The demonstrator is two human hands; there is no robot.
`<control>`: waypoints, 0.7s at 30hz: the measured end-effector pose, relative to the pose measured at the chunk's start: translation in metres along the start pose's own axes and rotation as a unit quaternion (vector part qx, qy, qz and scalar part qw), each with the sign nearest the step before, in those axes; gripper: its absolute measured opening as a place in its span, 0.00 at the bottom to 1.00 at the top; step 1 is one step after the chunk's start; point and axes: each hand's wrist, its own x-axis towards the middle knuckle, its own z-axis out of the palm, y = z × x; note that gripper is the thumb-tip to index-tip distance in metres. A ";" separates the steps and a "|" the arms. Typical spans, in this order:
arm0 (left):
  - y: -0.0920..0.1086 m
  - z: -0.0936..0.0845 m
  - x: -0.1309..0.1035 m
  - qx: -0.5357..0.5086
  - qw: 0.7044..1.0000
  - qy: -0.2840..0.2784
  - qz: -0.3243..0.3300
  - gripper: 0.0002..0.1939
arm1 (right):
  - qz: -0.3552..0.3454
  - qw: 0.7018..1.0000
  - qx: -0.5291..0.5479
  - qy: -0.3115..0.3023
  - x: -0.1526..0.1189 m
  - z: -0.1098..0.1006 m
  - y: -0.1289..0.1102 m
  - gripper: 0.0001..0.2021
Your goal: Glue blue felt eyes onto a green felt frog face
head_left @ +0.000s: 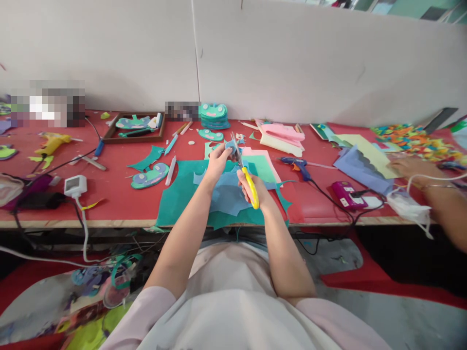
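My right hand is closed around the yellow handles of a pair of scissors, whose blades point away from me. Between the fingers of my left hand is a small blue felt piece, right at the scissor blades. Whether the blades are cutting into it I cannot tell. Below both hands lies a cut blue felt sheet on top of a larger teal felt sheet. A teal felt cutout with lilac patches rests to the left.
A stack of teal felt cutouts stands by the wall. Left are a brown tray and a yellow glue gun. Rightward lie a blue glue gun, a purple power strip and another person's hand near colourful scraps.
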 end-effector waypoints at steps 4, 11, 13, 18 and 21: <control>0.001 -0.001 0.000 0.024 0.999 -0.009 0.018 0.10 | -0.006 0.999 0.010 -0.030 -0.001 -0.001 0.002 0.22; 0.003 -0.002 0.000 0.024 0.998 -0.061 0.014 0.11 | -0.025 0.998 0.026 -0.050 -0.009 -0.004 -0.007 0.19; 0.004 -0.002 -0.001 0.027 0.998 -0.061 0.015 0.11 | -0.021 0.999 0.025 -0.044 -0.009 -0.003 -0.008 0.19; 0.006 -0.001 -0.001 0.034 0.998 -0.060 0.011 0.10 | -0.004 0.998 0.038 -0.043 -0.009 -0.001 -0.009 0.22; 0.006 -0.002 0.000 0.032 0.998 -0.062 0.010 0.10 | -0.012 0.998 0.046 -0.041 -0.010 0.000 -0.010 0.22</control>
